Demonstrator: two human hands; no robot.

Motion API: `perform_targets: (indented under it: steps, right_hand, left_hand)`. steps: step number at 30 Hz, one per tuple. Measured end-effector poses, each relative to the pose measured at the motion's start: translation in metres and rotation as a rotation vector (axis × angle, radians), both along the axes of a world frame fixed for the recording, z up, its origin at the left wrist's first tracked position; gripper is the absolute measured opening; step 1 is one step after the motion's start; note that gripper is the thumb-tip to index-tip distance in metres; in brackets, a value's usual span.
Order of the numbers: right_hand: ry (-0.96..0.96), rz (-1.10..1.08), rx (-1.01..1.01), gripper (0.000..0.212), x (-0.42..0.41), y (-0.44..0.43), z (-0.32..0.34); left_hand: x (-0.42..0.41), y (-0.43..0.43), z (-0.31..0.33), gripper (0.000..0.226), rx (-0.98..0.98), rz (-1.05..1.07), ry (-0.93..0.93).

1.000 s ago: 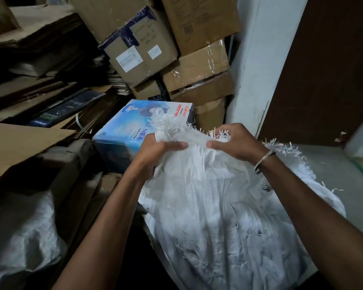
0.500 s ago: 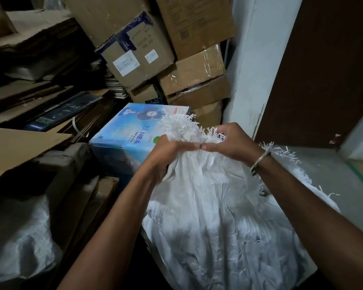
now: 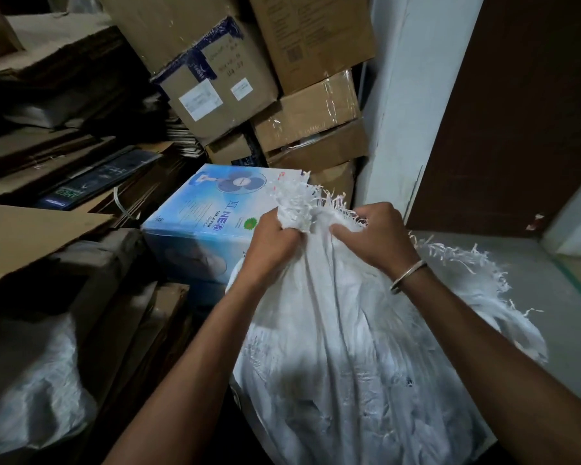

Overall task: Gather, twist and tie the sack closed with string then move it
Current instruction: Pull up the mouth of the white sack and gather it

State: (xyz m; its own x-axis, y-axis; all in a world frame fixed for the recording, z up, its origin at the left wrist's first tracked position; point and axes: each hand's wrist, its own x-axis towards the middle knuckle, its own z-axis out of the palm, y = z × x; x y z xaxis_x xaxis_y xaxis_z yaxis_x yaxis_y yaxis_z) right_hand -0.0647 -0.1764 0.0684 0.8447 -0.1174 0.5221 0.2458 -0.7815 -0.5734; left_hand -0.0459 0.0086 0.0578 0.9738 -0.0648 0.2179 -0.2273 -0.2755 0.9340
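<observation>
Between the stacked cartons [image 3: 215,78] and the white wall [image 3: 393,129], the white woven sack [image 3: 349,347] stands just in front of the person, its top leaning close to a blue fan box [image 3: 202,213]. Both hands are clamped on its mouth, close together and almost touching. The left hand [image 3: 275,243] is closed as a fist around the bunched neck, with the frayed edge [image 3: 296,199] sticking out above it. The right hand [image 3: 373,236], with a bracelet [image 3: 408,276] on its wrist, grips the cloth just beside.

I judge the step to be the gathering. A long part of the frayed rim [image 3: 460,260] hangs loose to the right, so the right hand should draw it, fold by fold, into the left fist. The left hand should hold firmly below the fringe, because the woven cloth looks slippery. Only when no rim is outside should the twisting begin.

No string shows anywhere. The right fingertips are buried in the folds. The contents of the sack are hidden, and its bottom is cut off by the lower edge. The light is dim, so the dark left side is hard to read.
</observation>
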Motion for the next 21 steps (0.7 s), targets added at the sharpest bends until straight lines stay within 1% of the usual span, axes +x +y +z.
perform_targets:
  steps: [2,3,4,6,8,9,10,11,12,14,15,17,18,20,21]
  right_hand:
    - [-0.113,-0.021,0.012,0.06,-0.006,0.011,-0.002]
    - [-0.148,-0.037,0.032,0.06,-0.009,0.012,-0.005]
    - [-0.162,-0.053,0.051,0.06,-0.01,0.012,-0.007]
    - [-0.161,-0.077,0.072,0.058,-0.012,0.014,-0.011]
    - [-0.159,-0.037,0.097,0.053,-0.014,0.016,-0.012]
    - [-0.15,-0.002,0.105,0.053,-0.015,0.017,-0.011]
    - [-0.128,0.03,0.107,0.054,-0.016,0.015,-0.009]
    - [-0.09,0.055,0.101,0.053,-0.016,0.012,-0.008]
    - [-0.045,0.075,0.085,0.05,-0.015,0.008,-0.006]
    - [0.051,0.119,0.05,0.046,-0.012,-0.001,-0.001]
    - [0.111,0.128,0.037,0.044,-0.012,-0.005,0.002]
    - [0.216,0.102,-0.061,0.033,-0.015,-0.01,0.008]
    - [0.239,0.068,-0.153,0.027,-0.018,-0.012,0.009]
    - [0.227,0.039,-0.308,0.021,-0.02,-0.019,0.006]
    - [0.233,0.05,-0.322,0.022,-0.019,-0.024,0.005]
  left_hand:
    - [-0.003,-0.011,-0.007,0.043,0.028,-0.009,-0.071]
    - [-0.002,-0.016,-0.014,0.046,0.01,-0.03,-0.071]
    - [-0.002,-0.019,-0.021,0.046,-0.036,-0.058,-0.025]
    - [-0.004,-0.026,-0.026,0.048,-0.19,-0.114,0.177]
    - [-0.008,-0.031,-0.021,0.043,-0.375,-0.182,0.388]
    - [-0.009,-0.032,-0.019,0.04,-0.457,-0.254,0.47]
    - [-0.012,-0.032,-0.016,0.041,-0.503,-0.349,0.508]
    - [-0.012,-0.03,-0.014,0.045,-0.506,-0.429,0.5]
    - [-0.012,-0.028,-0.012,0.048,-0.46,-0.439,0.442]
    - [-0.006,-0.024,-0.012,0.049,-0.332,-0.297,0.278]
    - [-0.003,-0.023,-0.013,0.045,-0.293,-0.206,0.236]
    - [-0.004,-0.02,-0.011,0.036,-0.256,-0.123,0.218]
    - [-0.005,-0.018,-0.01,0.034,-0.247,-0.111,0.216]
    - [-0.005,-0.015,-0.009,0.032,-0.255,-0.115,0.23]
    - [-0.004,-0.015,-0.009,0.032,-0.262,-0.118,0.242]
